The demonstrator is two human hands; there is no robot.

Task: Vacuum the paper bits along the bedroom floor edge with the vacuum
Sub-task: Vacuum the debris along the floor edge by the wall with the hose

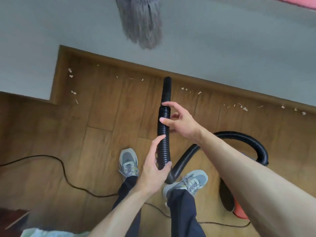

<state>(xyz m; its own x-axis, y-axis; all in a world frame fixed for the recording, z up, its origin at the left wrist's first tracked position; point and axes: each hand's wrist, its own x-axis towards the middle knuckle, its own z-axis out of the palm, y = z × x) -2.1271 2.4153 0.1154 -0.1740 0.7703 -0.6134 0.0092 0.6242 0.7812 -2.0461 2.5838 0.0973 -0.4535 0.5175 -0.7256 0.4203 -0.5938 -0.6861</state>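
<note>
A black ribbed vacuum hose [163, 134] runs up the middle of the view and ends in a smooth black nozzle [166, 88] pointing at the brown baseboard [213, 83]. My right hand [179, 122] pinches the hose just below the nozzle with fingertips and thumb. Lower down, my left hand [154, 165] wraps the hose with thumb and fingers. Small pale paper bits [244, 108] lie scattered along the floor edge to the right of the nozzle, and more paper bits [71, 73] lie in the left corner. The vacuum body [239, 212], orange and black, shows partly behind my right forearm.
A grey mop head [143, 26] hangs against the grey wall above the nozzle. A thin black power cord [65, 173] snakes over the wood floor at left and behind my feet [128, 162]. The hose loops back at right [256, 144]. A pale cloth [49, 233] sits at bottom left.
</note>
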